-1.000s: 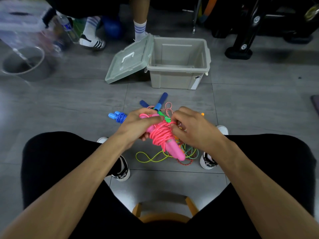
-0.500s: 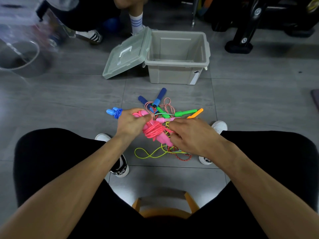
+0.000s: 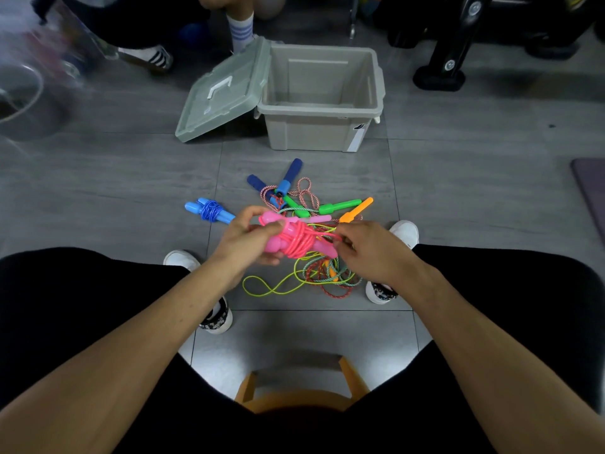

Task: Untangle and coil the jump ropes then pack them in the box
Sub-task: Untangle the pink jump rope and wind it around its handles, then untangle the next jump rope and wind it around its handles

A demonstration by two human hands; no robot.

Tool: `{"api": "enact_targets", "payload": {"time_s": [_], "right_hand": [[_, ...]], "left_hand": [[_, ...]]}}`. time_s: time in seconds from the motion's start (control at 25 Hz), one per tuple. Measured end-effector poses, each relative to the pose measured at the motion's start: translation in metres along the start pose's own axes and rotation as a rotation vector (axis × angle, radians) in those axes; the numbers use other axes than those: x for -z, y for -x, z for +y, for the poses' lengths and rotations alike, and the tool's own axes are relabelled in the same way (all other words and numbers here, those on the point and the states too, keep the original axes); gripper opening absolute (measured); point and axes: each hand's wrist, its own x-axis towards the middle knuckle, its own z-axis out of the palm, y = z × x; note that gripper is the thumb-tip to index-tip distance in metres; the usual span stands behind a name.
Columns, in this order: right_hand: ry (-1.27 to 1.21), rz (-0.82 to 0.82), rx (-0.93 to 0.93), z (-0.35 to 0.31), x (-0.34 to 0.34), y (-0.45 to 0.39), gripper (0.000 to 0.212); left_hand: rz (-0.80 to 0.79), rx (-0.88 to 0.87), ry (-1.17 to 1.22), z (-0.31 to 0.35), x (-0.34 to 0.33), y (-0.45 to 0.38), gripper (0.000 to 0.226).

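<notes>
My left hand [image 3: 244,239] grips the pink handles of a pink jump rope [image 3: 294,240] whose cord is wound around them. My right hand [image 3: 366,249] pinches the loose end of that pink cord at the bundle's right side. Below my hands a tangle of ropes [image 3: 314,273] lies on the floor, with green [image 3: 339,206], orange [image 3: 357,209] and dark blue [image 3: 291,173] handles. A light blue rope [image 3: 209,211], coiled around its handles, lies to the left. The grey box [image 3: 320,103] stands open and empty beyond the pile, its lid [image 3: 222,93] leaning on its left side.
I sit on a wooden stool [image 3: 294,388] with my white shoes [image 3: 404,232] either side of the pile. Another person's feet [image 3: 157,57] are at the back left. Black gym equipment bases [image 3: 438,77] stand at the back right. A purple mat edge [image 3: 589,191] lies far right.
The pink bundle has turned to lie more level. My right hand has come off the bundle and now pulls the cord end out to the right.
</notes>
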Motion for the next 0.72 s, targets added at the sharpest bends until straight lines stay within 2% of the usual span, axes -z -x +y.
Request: {"api": "enact_targets", "payload": {"time_s": [0.16, 0.28, 0.4, 0.6, 0.72], "right_hand": [[0.035, -0.158, -0.077, -0.008, -0.004, -0.015, 0.02], [-0.011, -0.214, -0.12, -0.019, -0.006, -0.033, 0.02], [-0.049, -0.239, -0.161, -0.024, -0.02, -0.055, 0.014], [-0.179, -0.273, -0.241, -0.042, -0.075, -0.108, 0.014], [-0.257, -0.317, -0.28, -0.045, -0.114, -0.132, 0.009]], "left_hand": [[0.04, 0.053, 0.023, -0.011, 0.011, -0.005, 0.028], [0.186, 0.049, 0.041, -0.026, 0.033, -0.016, 0.033], [0.353, 0.144, -0.009, -0.05, 0.065, -0.043, 0.026], [0.526, 0.217, -0.175, -0.101, 0.129, -0.105, 0.017], [0.551, 0.239, -0.283, -0.121, 0.163, -0.138, 0.021]]}}
